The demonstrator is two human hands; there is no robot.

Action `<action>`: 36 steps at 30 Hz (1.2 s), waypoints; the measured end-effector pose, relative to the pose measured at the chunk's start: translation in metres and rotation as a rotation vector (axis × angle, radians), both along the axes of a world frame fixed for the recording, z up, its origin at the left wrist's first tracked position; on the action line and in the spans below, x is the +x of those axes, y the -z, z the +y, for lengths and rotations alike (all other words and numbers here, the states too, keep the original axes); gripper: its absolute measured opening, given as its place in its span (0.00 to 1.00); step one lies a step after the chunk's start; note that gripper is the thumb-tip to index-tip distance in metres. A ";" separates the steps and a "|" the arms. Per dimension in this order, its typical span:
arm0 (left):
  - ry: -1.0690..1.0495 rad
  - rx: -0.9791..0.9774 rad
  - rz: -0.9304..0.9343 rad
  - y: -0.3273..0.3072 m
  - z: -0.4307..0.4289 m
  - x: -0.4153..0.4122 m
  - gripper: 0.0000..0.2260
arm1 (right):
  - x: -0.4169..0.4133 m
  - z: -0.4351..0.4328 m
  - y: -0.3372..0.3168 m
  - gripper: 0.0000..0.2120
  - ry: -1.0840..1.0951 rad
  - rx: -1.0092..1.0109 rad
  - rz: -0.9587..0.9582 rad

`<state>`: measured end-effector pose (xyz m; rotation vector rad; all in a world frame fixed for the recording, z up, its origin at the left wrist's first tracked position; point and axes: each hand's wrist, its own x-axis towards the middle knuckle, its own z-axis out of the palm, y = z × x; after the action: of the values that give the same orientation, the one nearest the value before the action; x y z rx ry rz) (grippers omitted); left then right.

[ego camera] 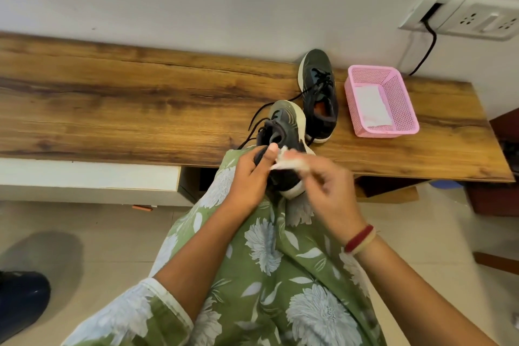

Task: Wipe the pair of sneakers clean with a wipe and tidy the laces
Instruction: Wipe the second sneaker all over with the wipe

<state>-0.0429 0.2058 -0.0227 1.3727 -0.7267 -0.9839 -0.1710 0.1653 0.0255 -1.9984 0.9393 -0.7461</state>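
- Head view, step in hand: wiping the first sneaker (285,128). It sits at frame centre, over the near edge of the wooden top (140,98), heel toward me and toe pointing away.
- Left hand (247,174): fingers curled round the heel end, thumb up against the collar. This hand braces the shoe.
- Right hand (328,191): fingertips pinch a crumpled white wipe (283,163), with the other fingers loosely curled. The hand is motion-blurred, so I cannot tell exactly where the wipe meets the shoe.
- Method note: keep the left grip firm so the shoe does not twist. Drag the wipe in short strokes along the white sole edge, and refold to a clean face when it greys.
- Keep the loose laces (252,123) out from under the wipe. They trail off to the left over the wood, untied.
- Appearance: dark grey-black upper and an off-white sole. Dirt is not clear at this sharpness.
- Second sneaker (320,87): flat on the wood, upper right of centre, just behind the held one. It has an orange lining and slack laces, and I judge it not yet handled.
- Pink basket (387,130): just right of that shoe, with a white wipe or sheet (370,107) inside.
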 end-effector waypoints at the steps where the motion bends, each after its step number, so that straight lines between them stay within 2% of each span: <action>1: 0.013 0.002 -0.010 0.000 0.001 0.001 0.17 | 0.004 -0.011 -0.003 0.12 0.186 0.168 -0.158; 2: 0.022 0.001 -0.015 0.000 0.001 0.001 0.20 | 0.007 -0.023 -0.005 0.10 0.353 0.265 -0.256; 3: 0.031 0.003 -0.021 -0.001 0.001 0.001 0.23 | 0.010 -0.033 -0.006 0.09 0.423 0.257 -0.241; 4: 0.039 0.004 -0.025 0.000 0.001 0.001 0.25 | 0.014 -0.038 -0.004 0.08 0.401 0.207 -0.174; 6: 0.032 -0.012 -0.004 -0.001 0.001 0.001 0.22 | 0.021 -0.026 0.004 0.12 0.187 0.054 0.056; 8: 0.005 -0.021 0.022 0.002 0.001 0.002 0.18 | 0.019 -0.003 0.020 0.18 0.019 -0.190 0.225; 13: -0.018 0.005 0.113 0.003 0.001 0.003 0.15 | 0.007 0.013 0.029 0.18 -0.193 -0.530 0.301; 14: -0.014 0.017 0.106 0.003 0.000 0.002 0.15 | 0.004 0.012 0.029 0.17 -0.208 -0.488 0.266; 15: -0.007 0.029 0.099 0.002 0.000 0.002 0.14 | 0.002 0.011 0.023 0.16 -0.155 -0.330 0.181; 18: -0.005 0.051 0.108 0.003 0.000 0.004 0.18 | 0.006 -0.008 -0.004 0.10 0.319 0.489 -0.385; 19: -0.002 0.055 0.110 0.004 -0.001 0.004 0.21 | 0.006 -0.019 -0.009 0.09 0.444 0.581 -0.466; 21: -0.002 0.059 0.114 0.004 -0.001 0.004 0.22 | 0.008 -0.030 -0.010 0.06 0.455 0.390 -0.255; 23: -0.035 0.052 0.133 0.003 0.000 0.004 0.19 | 0.015 -0.017 -0.002 0.10 0.209 0.067 0.105; 25: -0.105 0.052 0.178 0.002 0.001 0.003 0.20 | 0.016 0.007 0.012 0.18 0.013 -0.230 0.343; 27: -0.149 0.061 0.239 0.004 0.001 0.005 0.20 | 0.013 0.022 0.021 0.21 -0.077 -0.402 0.423; 29: -0.153 0.060 0.259 0.003 0.001 0.006 0.20 | 0.010 0.022 0.025 0.20 -0.129 -0.505 0.415; 31: -0.160 0.059 0.256 0.002 0.000 0.006 0.20 | 0.000 0.015 0.027 0.19 -0.295 -0.556 0.392; 32: -0.164 0.066 0.254 0.001 0.000 0.006 0.19 | -0.005 0.011 0.024 0.19 -0.373 -0.505 0.342; 33: -0.163 0.073 0.245 0.001 0.000 0.006 0.16 | -0.009 0.008 0.019 0.17 -0.373 -0.362 0.241; 34: -0.154 0.074 0.233 0.002 0.000 0.006 0.15 | -0.009 0.005 0.010 0.14 -0.264 -0.113 0.085; 35: -0.137 0.065 0.218 0.002 0.000 0.006 0.15 | -0.006 0.000 -0.001 0.11 -0.075 0.161 -0.120; 36: -0.123 0.062 0.208 0.002 -0.001 0.005 0.15 | -0.004 -0.009 -0.006 0.09 0.160 0.342 -0.309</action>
<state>-0.0378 0.2045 -0.0246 1.3291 -0.4542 -1.0400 -0.1749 0.1564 0.0318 -1.4763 0.9733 -0.8864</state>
